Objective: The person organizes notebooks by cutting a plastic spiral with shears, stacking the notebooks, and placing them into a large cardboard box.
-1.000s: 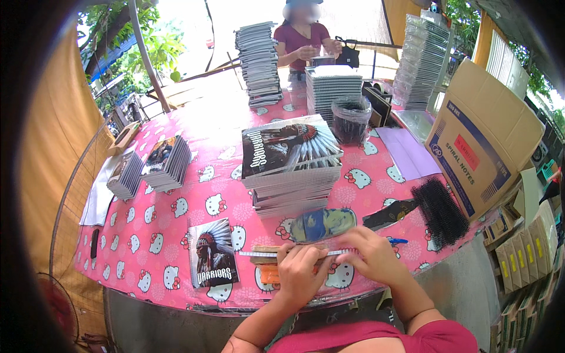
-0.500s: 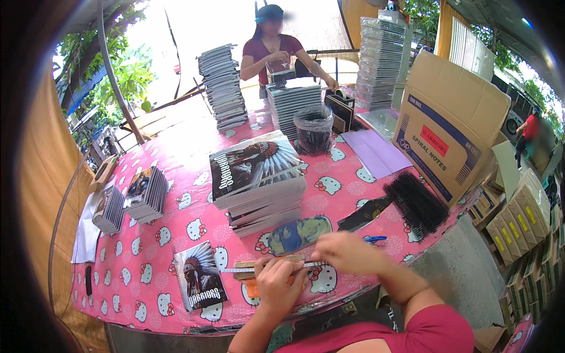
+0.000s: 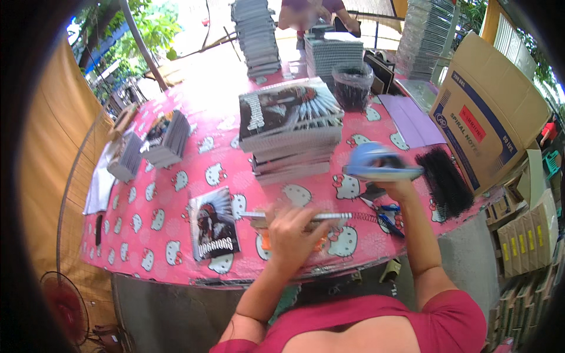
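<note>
My left hand (image 3: 291, 235) is closed over a thin spiral notebook (image 3: 332, 216), pressing it down near the table's front edge. From the notebook's right end sticks out a dark spiral coil (image 3: 369, 220). Something orange (image 3: 266, 241) shows beneath that hand. My right hand (image 3: 399, 187) is raised to the right, gripping a blue rounded thing (image 3: 376, 163) with a dark middle; motion blur hides its exact kind. Left of my left hand lies a notebook with a feathered-headdress cover (image 3: 213, 226). Blue-handled pliers or cutters (image 3: 389, 222) rest below my right hand.
A tall notebook stack (image 3: 294, 135) stands ahead, two smaller stacks (image 3: 166, 138) at left. Black coils (image 3: 444, 185) lie beside a large carton (image 3: 485, 123) at right. A lined bucket (image 3: 352, 88) and purple sheets (image 3: 414, 120) sit farther back. A co-worker (image 3: 318, 15) stands across the table.
My right hand has left the notebook's right end and lifted the blue thing, apparently the patterned oblong one from the table. My left hand stays on the notebook. My view has tilted downward.
</note>
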Tool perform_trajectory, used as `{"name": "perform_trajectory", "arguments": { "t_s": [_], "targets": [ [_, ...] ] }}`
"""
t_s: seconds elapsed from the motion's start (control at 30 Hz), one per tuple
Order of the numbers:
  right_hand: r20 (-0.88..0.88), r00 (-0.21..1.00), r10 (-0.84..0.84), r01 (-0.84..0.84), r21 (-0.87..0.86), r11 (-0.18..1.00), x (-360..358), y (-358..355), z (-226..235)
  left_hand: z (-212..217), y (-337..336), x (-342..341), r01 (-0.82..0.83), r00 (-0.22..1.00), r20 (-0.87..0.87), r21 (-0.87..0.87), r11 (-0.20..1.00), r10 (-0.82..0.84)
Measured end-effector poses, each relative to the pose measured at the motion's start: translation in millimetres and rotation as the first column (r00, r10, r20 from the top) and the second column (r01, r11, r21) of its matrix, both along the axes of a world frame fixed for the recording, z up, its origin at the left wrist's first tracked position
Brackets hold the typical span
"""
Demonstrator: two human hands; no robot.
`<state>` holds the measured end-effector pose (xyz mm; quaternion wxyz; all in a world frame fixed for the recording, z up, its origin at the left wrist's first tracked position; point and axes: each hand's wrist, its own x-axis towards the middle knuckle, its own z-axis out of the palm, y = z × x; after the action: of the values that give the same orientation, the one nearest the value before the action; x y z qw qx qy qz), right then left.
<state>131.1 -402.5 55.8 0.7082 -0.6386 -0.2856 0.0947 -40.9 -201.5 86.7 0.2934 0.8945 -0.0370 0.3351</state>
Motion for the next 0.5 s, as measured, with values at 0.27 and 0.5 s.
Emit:
{"name": "perform_trajectory", "arguments": {
  "t_s": [0.27,0.5],
  "targets": [
    [0.204,0.953,0.225,-0.091,-0.515,0.853,3.8,-11.6,-2.7,4.5,5.7,0.9,0.029,1.0,-0.006,-0.164,0.986,-0.03],
    [-0.02,0.986,0.167,-0.168,-0.146,0.975,-17.3,7.0,0.9,4.2,15.3,-13.6,-0.042,0.986,-0.16,0.024,0.999,0.045]
  ]
}}
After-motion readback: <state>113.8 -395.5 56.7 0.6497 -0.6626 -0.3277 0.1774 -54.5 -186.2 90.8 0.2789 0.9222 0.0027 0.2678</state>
